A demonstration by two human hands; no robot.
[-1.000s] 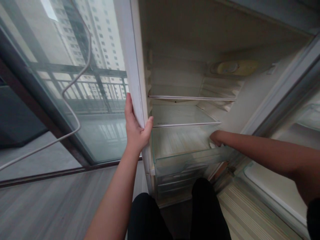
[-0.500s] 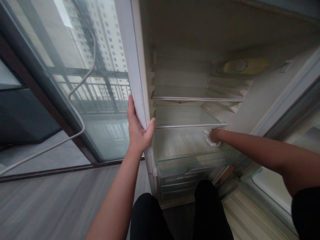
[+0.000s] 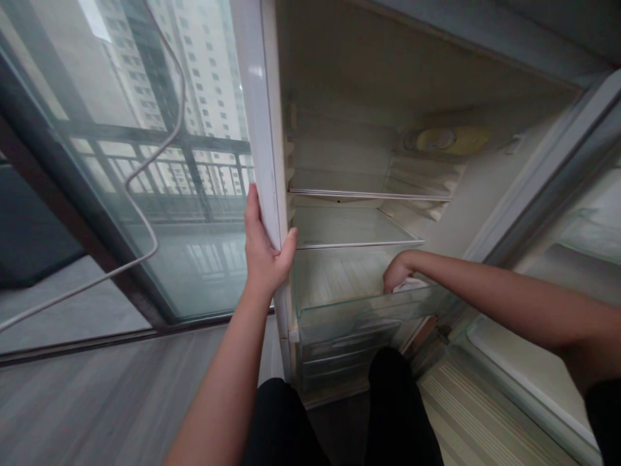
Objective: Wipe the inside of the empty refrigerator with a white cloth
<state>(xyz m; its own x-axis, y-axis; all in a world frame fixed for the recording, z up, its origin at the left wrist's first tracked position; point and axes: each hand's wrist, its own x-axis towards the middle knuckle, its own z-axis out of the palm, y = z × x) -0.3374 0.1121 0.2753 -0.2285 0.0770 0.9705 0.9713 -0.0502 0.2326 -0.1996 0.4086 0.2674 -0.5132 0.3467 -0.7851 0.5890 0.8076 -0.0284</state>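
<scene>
An opened refrigerator [image 3: 270, 129] stands before me. My left hand [image 3: 266, 255] grips its left side edge, with the thumb at the front and the fingers along the outer wall. My right hand [image 3: 400, 268] reaches over the front of a clear drawer [image 3: 339, 315], under the lower glass shelf [image 3: 349, 230]. Bunched under its bent fingers is a white cloth [image 3: 411, 283], partly hidden by the hand and seen through the drawer's front. The cloth lies close to the drawer's ribbed floor at the right; whether it touches cannot be made out.
The swung-back door [image 3: 533, 382] with its shelves fills the right side. Another glass shelf [image 3: 369, 184] and a yellowish lamp cover [image 3: 451, 140] are higher inside. A white cable [image 3: 155, 239] hangs before the glass sliding door on the left. My knees are close below the drawers.
My right hand has moved left and toward me inside the drawer, its wrist now bent with the fingers down on the cloth. My left hand keeps its hold. The view has shifted slightly.
</scene>
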